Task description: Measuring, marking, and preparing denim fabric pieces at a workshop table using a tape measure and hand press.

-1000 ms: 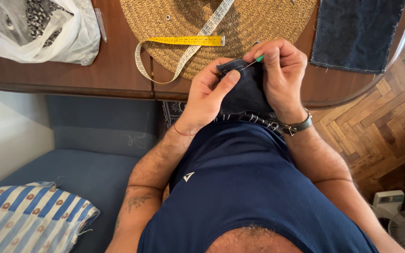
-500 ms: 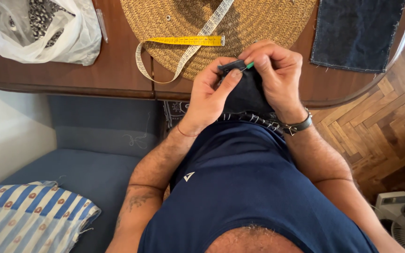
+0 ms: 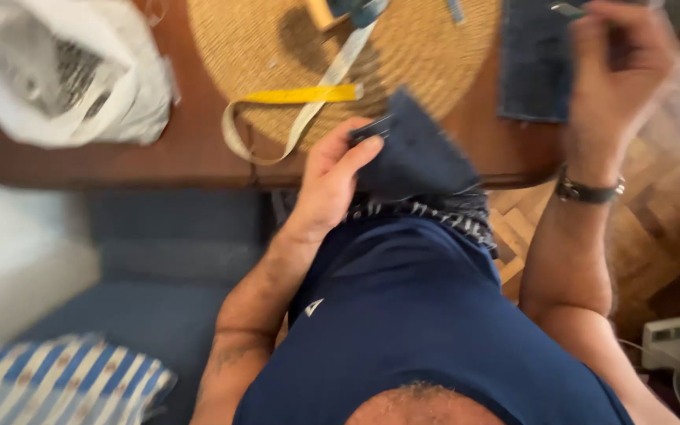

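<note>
Two hands at work, and I take them from left to right. Far left on the brown table a white plastic bag lies, well apart from me. Next, a tape measure loops over the round woven mat.

My left hand pinches the dark denim piece at the near table edge, thumb on top, fingers curled beneath, holding the fold up in a peak just above my lap. To do this well, I judge the pinch should sit close to the seam so the cloth stays taut and does not twist.

My right hand is raised over a second denim patch at the far right of the table. Its fingers look closed together around something small and slim at the tips, but blur hides what it is and whether a thread runs to the cloth.

Room: the mat is crowded with small tools, so the free space lies between my hands, over the table edge. Right of my wrist the table ends and the parquet floor drops away, so a wide pull that way meets nothing.
</note>
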